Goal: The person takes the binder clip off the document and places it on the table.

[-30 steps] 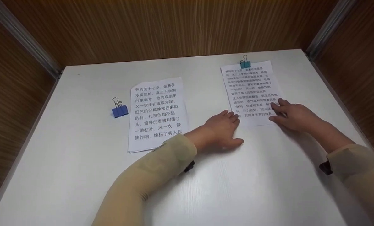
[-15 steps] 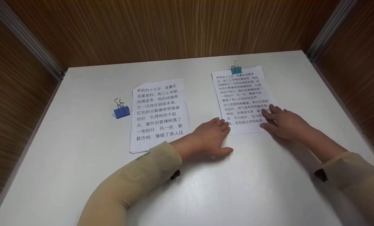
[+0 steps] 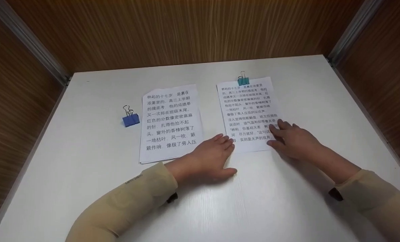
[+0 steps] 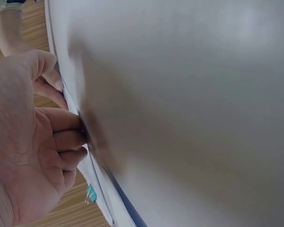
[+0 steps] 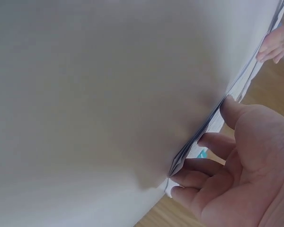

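A stack of printed sheets (image 3: 247, 107) lies on the white table, with a teal binder clip (image 3: 243, 81) on its top edge. My left hand (image 3: 209, 159) lies flat, its fingertips at the stack's lower left edge. At the lower right edge is my right hand (image 3: 299, 143), fingers and thumb touching the sheets and the table. In the right wrist view, the fingers of my right hand (image 5: 246, 165) bend loosely against the side of the stack without gripping it. The left wrist view shows my left hand (image 4: 33, 137) with its fingertips on the tabletop.
Left of the clipped stack lies a second stack of printed sheets (image 3: 168, 126), partly beside my left forearm. A blue binder clip (image 3: 130, 120) stands at its left. Wood-grain panels (image 3: 200, 30) wall the table (image 3: 95, 97) at the back and sides.
The clipped stack has slid left and towards me, nearer the other stack. Both hands have moved along with it, keeping to its lower edges. The blue clip and left stack are nearly unchanged.
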`<action>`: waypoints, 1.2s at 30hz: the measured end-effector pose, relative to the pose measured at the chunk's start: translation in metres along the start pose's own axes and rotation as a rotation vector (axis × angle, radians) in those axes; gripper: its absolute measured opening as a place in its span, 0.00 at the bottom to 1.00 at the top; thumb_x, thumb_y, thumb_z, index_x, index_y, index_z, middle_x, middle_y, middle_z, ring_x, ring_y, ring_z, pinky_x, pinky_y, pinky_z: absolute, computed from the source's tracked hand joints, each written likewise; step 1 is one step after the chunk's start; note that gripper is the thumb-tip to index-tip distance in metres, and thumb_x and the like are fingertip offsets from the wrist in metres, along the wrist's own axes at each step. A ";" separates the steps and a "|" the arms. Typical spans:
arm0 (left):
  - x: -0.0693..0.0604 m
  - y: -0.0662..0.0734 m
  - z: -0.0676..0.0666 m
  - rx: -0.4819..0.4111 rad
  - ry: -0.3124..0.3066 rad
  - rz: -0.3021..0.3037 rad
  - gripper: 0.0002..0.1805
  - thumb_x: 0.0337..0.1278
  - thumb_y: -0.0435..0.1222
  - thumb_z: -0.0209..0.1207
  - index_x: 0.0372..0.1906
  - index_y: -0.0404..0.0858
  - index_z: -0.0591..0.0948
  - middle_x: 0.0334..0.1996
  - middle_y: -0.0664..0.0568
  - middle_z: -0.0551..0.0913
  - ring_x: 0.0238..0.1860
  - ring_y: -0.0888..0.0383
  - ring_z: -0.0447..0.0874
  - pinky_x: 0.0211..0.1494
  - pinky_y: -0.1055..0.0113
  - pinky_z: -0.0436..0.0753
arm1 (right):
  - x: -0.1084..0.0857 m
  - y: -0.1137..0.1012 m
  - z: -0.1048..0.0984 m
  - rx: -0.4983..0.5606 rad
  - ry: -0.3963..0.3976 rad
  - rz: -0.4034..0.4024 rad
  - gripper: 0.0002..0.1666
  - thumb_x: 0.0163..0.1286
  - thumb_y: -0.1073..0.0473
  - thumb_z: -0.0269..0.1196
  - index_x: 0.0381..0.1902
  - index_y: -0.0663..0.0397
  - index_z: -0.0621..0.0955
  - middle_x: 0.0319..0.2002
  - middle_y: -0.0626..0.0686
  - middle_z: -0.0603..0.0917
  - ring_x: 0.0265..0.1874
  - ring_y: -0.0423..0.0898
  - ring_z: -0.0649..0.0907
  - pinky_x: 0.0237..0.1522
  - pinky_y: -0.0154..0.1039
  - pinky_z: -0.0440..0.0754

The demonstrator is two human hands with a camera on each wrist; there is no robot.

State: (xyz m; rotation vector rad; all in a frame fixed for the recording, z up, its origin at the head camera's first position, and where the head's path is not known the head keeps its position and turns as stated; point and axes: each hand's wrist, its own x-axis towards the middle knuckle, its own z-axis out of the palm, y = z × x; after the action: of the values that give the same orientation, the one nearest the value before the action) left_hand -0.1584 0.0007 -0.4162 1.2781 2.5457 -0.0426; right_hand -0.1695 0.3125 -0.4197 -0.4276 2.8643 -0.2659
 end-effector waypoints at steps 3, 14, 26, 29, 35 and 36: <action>-0.009 -0.001 0.003 -0.010 0.007 0.000 0.48 0.76 0.64 0.42 0.82 0.31 0.62 0.83 0.41 0.57 0.85 0.47 0.49 0.86 0.60 0.39 | -0.002 -0.007 0.003 0.010 0.017 -0.007 0.40 0.80 0.43 0.61 0.79 0.60 0.68 0.77 0.76 0.62 0.69 0.84 0.67 0.68 0.74 0.69; -0.039 0.002 0.011 -0.025 0.037 0.016 0.48 0.76 0.64 0.42 0.82 0.30 0.62 0.83 0.39 0.58 0.85 0.46 0.49 0.86 0.59 0.40 | -0.015 -0.030 0.012 0.048 0.067 -0.028 0.39 0.79 0.44 0.63 0.78 0.59 0.71 0.77 0.74 0.65 0.70 0.81 0.68 0.68 0.73 0.70; -0.061 0.008 0.019 -0.029 0.051 0.024 0.48 0.75 0.64 0.44 0.81 0.30 0.63 0.82 0.39 0.60 0.84 0.46 0.51 0.86 0.59 0.42 | -0.029 -0.048 0.023 0.035 0.107 -0.046 0.37 0.78 0.47 0.65 0.76 0.61 0.73 0.75 0.74 0.67 0.70 0.78 0.71 0.68 0.72 0.72; -0.064 0.008 0.020 -0.023 0.048 0.025 0.48 0.75 0.64 0.43 0.81 0.30 0.63 0.82 0.39 0.59 0.84 0.46 0.51 0.86 0.58 0.43 | -0.032 -0.051 0.025 0.032 0.126 -0.061 0.37 0.77 0.48 0.66 0.75 0.62 0.74 0.74 0.74 0.68 0.71 0.76 0.71 0.70 0.70 0.70; -0.070 0.009 0.025 -0.013 0.058 0.032 0.48 0.76 0.65 0.43 0.81 0.30 0.64 0.82 0.39 0.61 0.84 0.46 0.52 0.86 0.58 0.44 | -0.037 -0.059 0.025 0.024 0.142 -0.089 0.36 0.76 0.48 0.67 0.74 0.63 0.76 0.73 0.75 0.70 0.71 0.73 0.72 0.72 0.67 0.70; -0.071 0.009 0.025 -0.013 0.059 0.033 0.48 0.76 0.65 0.43 0.81 0.30 0.64 0.82 0.39 0.61 0.84 0.46 0.52 0.86 0.58 0.44 | -0.037 -0.060 0.025 0.021 0.142 -0.090 0.36 0.76 0.48 0.67 0.74 0.63 0.76 0.72 0.76 0.71 0.71 0.73 0.73 0.72 0.67 0.70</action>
State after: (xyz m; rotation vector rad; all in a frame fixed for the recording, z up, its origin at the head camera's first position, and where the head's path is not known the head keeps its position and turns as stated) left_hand -0.1053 -0.0534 -0.4204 1.3349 2.5695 0.0184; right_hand -0.1127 0.2638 -0.4237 -0.5563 2.9812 -0.3559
